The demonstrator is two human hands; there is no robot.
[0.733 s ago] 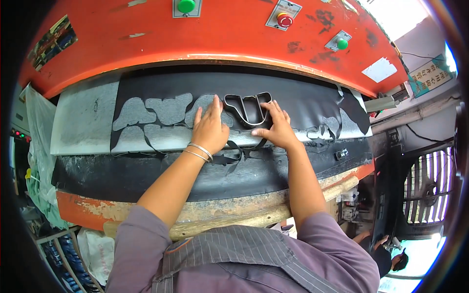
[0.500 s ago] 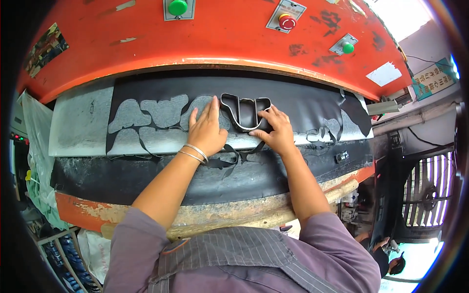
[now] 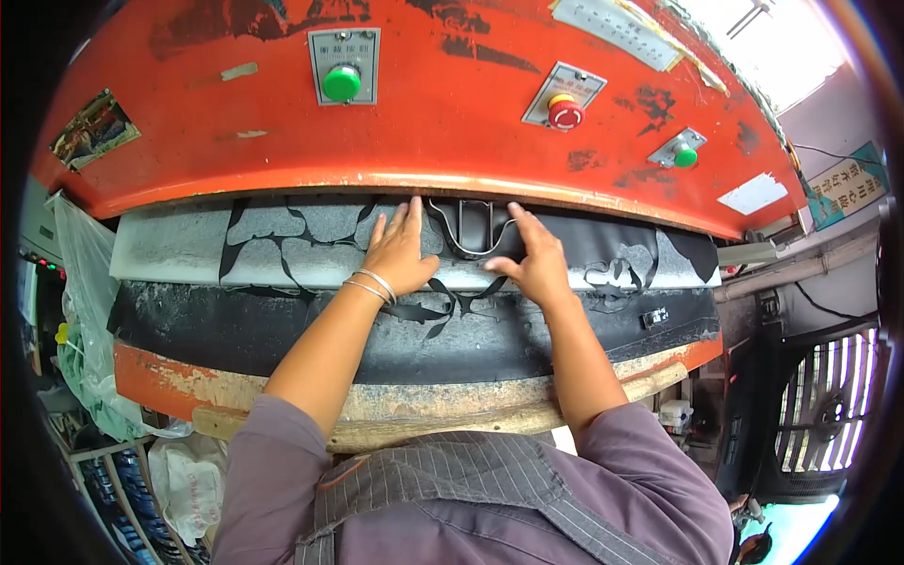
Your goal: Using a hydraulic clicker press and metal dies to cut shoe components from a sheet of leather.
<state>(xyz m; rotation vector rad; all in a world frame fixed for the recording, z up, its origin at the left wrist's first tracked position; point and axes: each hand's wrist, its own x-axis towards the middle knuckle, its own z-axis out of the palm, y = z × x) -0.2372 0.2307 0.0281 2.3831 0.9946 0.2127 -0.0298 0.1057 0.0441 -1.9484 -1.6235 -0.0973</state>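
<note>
A steel cutting die (image 3: 473, 247) with a curved outline and inner bars stands on a black sheet (image 3: 589, 235). Its far part is hidden under the red machine's lower edge. My left hand (image 3: 400, 254) lies flat on the sheet just left of the die, fingers stretched forward, holding nothing. To the die's right is my right hand (image 3: 537, 259), open, with index finger and thumb apart near the rim; whether a fingertip touches the metal I cannot tell. Grey cut shapes (image 3: 268, 221) show in the sheet at left, with thin black offcut strips (image 3: 441, 309) in front of my left hand.
The red machine front (image 3: 282, 141) spans the far side, carrying a green button (image 3: 341, 84), a red stop button (image 3: 565, 113) and a smaller green button (image 3: 686, 156). A wooden rail (image 3: 377, 435) runs along the near edge. Clear plastic sheeting (image 3: 85, 273) hangs at left.
The red machine front sits lower in the picture and covers the die's far part. My right hand's fingers have spread away from the die's rim. My left hand stays flat beside it.
</note>
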